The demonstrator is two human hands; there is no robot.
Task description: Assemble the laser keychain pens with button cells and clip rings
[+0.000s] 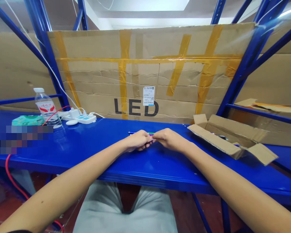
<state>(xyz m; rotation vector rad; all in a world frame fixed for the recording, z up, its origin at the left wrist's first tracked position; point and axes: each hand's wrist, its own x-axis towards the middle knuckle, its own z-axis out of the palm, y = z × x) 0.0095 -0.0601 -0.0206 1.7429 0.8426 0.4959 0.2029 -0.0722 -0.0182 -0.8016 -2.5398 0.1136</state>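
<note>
My left hand (pixel 138 141) and my right hand (pixel 167 138) meet above the middle of the blue table (pixel 145 166). Fingertips of both are pinched together and touching. A small, partly pinkish thing shows between them, mostly hidden by the fingers, so I cannot make out its kind. Just behind the hands, thin pen-like sticks (pixel 133 132) lie crosswise on the tabletop, one dark blue and one green at its visible stretch. The hands cover part of them.
An open cardboard box (pixel 214 142) with a few small things inside stands at the right. To the left are a water bottle (pixel 47 110), a teal packet (pixel 27 120) and a white power strip (pixel 86 118) with cables. A large taped carton (pixel 99 77) walls off the back.
</note>
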